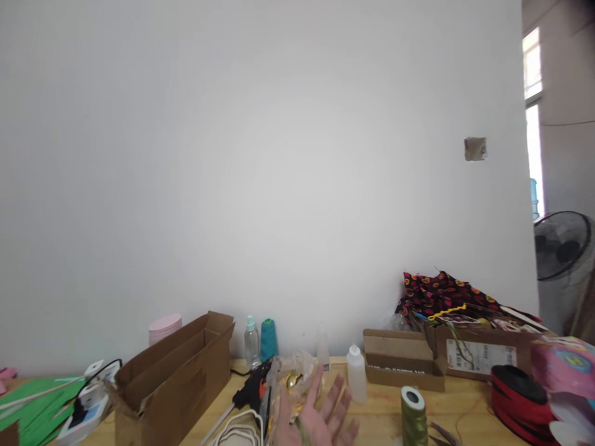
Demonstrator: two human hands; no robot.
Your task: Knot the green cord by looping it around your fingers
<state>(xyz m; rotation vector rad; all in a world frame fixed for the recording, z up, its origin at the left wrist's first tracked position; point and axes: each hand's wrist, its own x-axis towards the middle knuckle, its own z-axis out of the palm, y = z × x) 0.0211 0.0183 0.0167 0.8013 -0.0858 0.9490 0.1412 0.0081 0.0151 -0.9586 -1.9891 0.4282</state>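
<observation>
The left hand (pixel 318 421) was raised at the bottom edge of the view, palm up, fingers loosely spread and slightly bent, with no firm hold on anything; the right hand was out of view. A thin greenish strip (pixel 304 433) crossed the palm, though whether it was worn or merely lay there could not be told. Nearest beyond, between eleven and twelve o'clock from the palm, was a crumpled plastic bag (pixel 304 359); whether the fingers touched it was unclear. Good handling, as judged, called for a level palm, a thumb kept off the bag, and a light pinch rather than a sweep. The main snags lay leftward: a black glue gun (pixel 251 390) at ten o'clock and a looped white cord (pixel 239 427) at nine, both easy to catch with a wrist. A long cardboard box (pixel 179 384) walled off that side farther out, between nine and ten. A white squeeze bottle (pixel 356 375) stood upright near one o'clock, seemingly easy to knock over; a low open box (pixel 402 368) sat at two, and a green thread spool (pixel 413 418) at three, with a red ribbon roll (pixel 518 399) well beyond it.
</observation>
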